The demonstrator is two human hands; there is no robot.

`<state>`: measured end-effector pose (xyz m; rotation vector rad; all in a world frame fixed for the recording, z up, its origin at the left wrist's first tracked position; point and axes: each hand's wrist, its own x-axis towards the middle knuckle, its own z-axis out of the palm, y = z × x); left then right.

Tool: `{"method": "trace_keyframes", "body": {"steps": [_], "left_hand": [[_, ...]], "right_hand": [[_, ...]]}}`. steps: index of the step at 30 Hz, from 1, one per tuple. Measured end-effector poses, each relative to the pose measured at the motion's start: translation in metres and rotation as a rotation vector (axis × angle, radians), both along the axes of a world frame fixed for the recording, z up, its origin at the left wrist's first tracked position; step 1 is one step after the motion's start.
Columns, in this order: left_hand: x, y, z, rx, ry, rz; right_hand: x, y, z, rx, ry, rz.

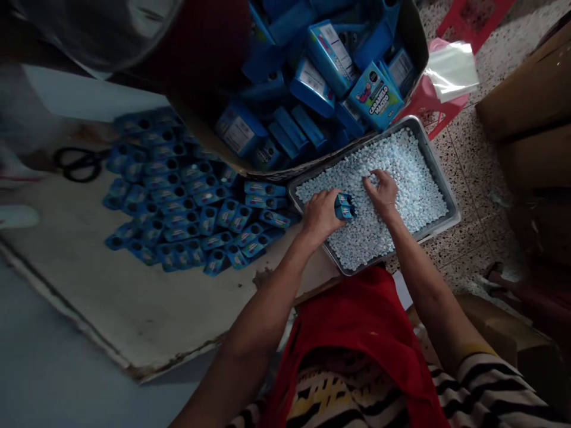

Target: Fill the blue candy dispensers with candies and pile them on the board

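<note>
My left hand [322, 215] is closed around two small blue candy boxes [344, 206], their open ends facing right over the tray. My right hand [382, 191] is curled, with thumb and fingertips bent together among the small white and pale blue candies [352, 238]. What lies between those fingertips is mostly hidden. The candies fill a grey rectangular tray [451, 202] beneath both hands. Left of it, many more small blue boxes [181, 205] stand packed in rows on the table, with dark round openings showing.
A large cardboard carton [263, 174] full of blue boxes, some printed "Caramelo Macizo", stands behind the tray. Black-handled scissors [80, 165] lie at the left on the worn table [147, 315]. Pink stools [435, 110] and brown cartons [526, 95] are on the right.
</note>
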<state>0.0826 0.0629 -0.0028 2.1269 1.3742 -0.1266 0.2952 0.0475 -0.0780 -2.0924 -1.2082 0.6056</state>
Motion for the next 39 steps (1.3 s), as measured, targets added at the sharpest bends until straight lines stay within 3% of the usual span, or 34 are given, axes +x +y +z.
{"method": "trace_keyframes", "body": {"steps": [5,11,16,20,24,27,32,36,39], "left_hand": [[0.013,0.005,0.003,-0.017,0.057,0.012],[0.010,0.002,0.001,0.045,-0.136,0.059],[0.017,0.001,0.005,0.160,-0.315,0.082],[0.028,0.005,0.012,0.234,-0.364,0.054],[0.027,0.011,0.013,0.235,-0.427,0.019],[0.018,0.014,0.010,0.175,-0.458,0.083],[0.002,0.015,0.003,0.115,-0.453,0.132],[-0.006,0.015,0.001,0.124,-0.409,0.157],[-0.011,0.016,-0.001,0.112,-0.413,0.150]], "right_hand": [[-0.030,-0.001,0.007,0.098,0.422,-0.045],[-0.051,-0.010,0.050,0.285,0.825,-0.074],[-0.055,-0.018,0.094,0.356,0.770,-0.072],[-0.058,-0.020,0.114,0.363,0.576,-0.122],[-0.058,-0.014,0.106,0.357,0.525,-0.306],[-0.054,-0.008,0.083,0.385,0.798,-0.467],[-0.046,-0.002,0.056,0.353,1.191,-0.553],[-0.042,0.000,0.055,0.297,1.412,-0.629],[-0.040,0.001,0.061,0.269,1.485,-0.546]]}}
